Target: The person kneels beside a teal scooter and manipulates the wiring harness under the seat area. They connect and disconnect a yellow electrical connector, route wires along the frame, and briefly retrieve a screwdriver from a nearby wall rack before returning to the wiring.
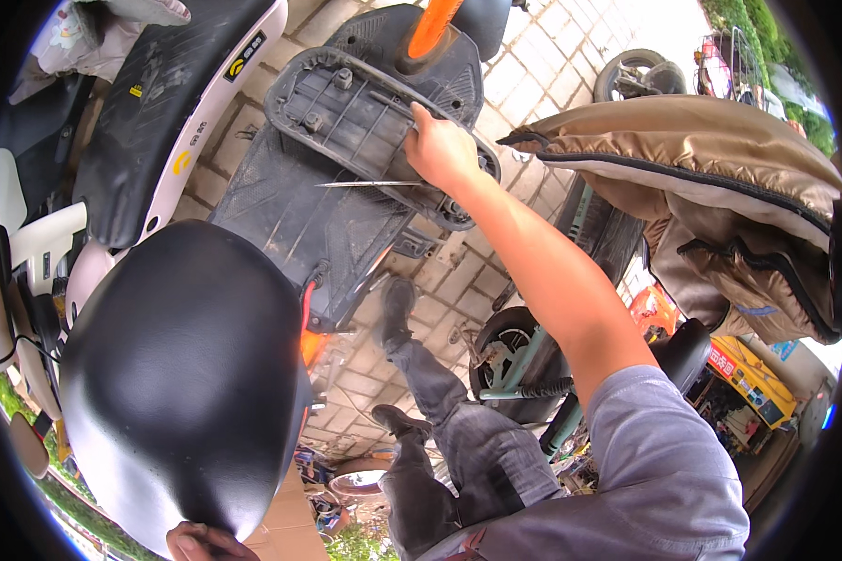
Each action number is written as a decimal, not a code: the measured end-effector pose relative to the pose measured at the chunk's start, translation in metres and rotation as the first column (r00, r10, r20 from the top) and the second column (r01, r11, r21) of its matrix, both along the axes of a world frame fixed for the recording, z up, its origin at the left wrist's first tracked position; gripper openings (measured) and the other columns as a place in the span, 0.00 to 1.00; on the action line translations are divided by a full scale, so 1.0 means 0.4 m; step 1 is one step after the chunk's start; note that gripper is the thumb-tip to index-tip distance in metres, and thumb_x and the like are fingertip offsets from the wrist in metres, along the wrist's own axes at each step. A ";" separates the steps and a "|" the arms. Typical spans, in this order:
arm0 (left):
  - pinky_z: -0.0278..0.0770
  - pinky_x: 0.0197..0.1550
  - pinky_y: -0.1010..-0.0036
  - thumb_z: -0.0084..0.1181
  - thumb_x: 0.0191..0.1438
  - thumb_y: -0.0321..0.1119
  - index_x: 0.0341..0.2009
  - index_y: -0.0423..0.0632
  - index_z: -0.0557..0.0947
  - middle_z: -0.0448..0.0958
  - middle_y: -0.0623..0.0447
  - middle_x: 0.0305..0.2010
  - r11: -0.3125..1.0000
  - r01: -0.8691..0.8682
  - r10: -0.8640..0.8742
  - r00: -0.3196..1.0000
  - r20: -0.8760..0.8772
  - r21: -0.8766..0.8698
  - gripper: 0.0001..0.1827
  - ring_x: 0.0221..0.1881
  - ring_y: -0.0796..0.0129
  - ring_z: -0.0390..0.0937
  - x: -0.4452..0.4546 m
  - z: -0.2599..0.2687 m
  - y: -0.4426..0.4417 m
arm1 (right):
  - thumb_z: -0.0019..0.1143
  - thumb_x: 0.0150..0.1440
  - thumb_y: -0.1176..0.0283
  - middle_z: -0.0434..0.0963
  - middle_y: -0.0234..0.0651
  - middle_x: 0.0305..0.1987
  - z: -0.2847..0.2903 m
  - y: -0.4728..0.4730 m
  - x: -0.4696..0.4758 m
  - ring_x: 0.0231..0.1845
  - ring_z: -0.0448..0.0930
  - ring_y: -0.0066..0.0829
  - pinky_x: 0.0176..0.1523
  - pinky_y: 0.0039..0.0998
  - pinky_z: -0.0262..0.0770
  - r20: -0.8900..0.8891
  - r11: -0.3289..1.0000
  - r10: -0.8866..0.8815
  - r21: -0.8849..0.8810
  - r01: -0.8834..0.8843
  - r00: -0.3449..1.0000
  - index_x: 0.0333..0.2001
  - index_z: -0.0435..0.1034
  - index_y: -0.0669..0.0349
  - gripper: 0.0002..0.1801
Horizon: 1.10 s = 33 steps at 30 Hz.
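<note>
My right hand [443, 151] reaches across a ribbed black plastic panel [372, 119], its fingers at the panel's edge. From under that fist a thin metal shaft [368, 184], like a screwdriver blade, points left; its handle is hidden. The panel lies tilted, ribbed side up, across the black footboard [302, 200] of an electric scooter with an orange stem [433, 26]. At the bottom edge of the picture, my left hand [207, 543] has its fingers curled against the end of the scooter's black seat [196, 357], and is partly cut off.
A second scooter [161, 105] with pale pink trim stands close on the left. To the right are a brown quilted cover [695, 154] and a green-framed scooter's wheel [502, 350]. A red cable [309, 301] emerges by the footboard. Brick paving [365, 379] lies below; cardboard [288, 519] is behind the seat.
</note>
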State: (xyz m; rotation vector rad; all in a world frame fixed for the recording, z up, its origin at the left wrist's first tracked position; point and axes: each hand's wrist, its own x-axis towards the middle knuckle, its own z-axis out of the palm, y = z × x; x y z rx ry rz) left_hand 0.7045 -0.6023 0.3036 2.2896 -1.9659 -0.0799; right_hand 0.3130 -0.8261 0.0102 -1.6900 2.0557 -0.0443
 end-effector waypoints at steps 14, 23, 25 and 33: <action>0.68 0.19 0.66 0.51 0.53 0.25 0.25 0.45 0.71 0.70 0.51 0.19 0.981 -0.195 0.195 0.976 -0.097 0.015 0.06 0.18 0.57 0.70 -0.035 0.004 -0.018 | 0.49 0.50 0.72 0.80 0.43 0.29 -0.064 -0.139 0.004 0.32 0.82 0.43 0.35 0.38 0.78 -0.250 0.962 0.268 0.023 -0.271 0.930 0.28 0.75 0.60 0.08; 0.68 0.21 0.66 0.51 0.51 0.27 0.20 0.47 0.72 0.71 0.52 0.19 0.955 -0.296 0.298 0.950 -0.097 0.031 0.08 0.18 0.58 0.70 -0.053 0.005 -0.031 | 0.52 0.50 0.67 0.80 0.46 0.29 -0.076 -0.116 -0.021 0.34 0.82 0.45 0.39 0.40 0.78 -0.157 0.971 0.239 0.027 -0.238 0.958 0.30 0.73 0.62 0.10; 0.68 0.21 0.66 0.51 0.51 0.27 0.21 0.47 0.72 0.71 0.52 0.19 0.956 -0.293 0.294 0.951 -0.094 0.018 0.08 0.18 0.58 0.70 -0.054 0.004 -0.032 | 0.52 0.50 0.64 0.80 0.47 0.30 -0.085 -0.101 -0.044 0.34 0.81 0.47 0.40 0.41 0.77 -0.071 0.971 0.239 -0.006 -0.240 0.968 0.30 0.73 0.62 0.12; 0.67 0.21 0.66 0.52 0.51 0.28 0.20 0.47 0.72 0.72 0.52 0.19 0.953 -0.303 0.300 0.948 -0.102 -0.013 0.08 0.18 0.57 0.70 -0.055 0.000 -0.033 | 0.53 0.52 0.61 0.79 0.51 0.36 -0.053 -0.133 -0.025 0.40 0.80 0.49 0.46 0.41 0.75 -0.011 0.975 0.146 0.174 -0.142 0.989 0.33 0.76 0.67 0.18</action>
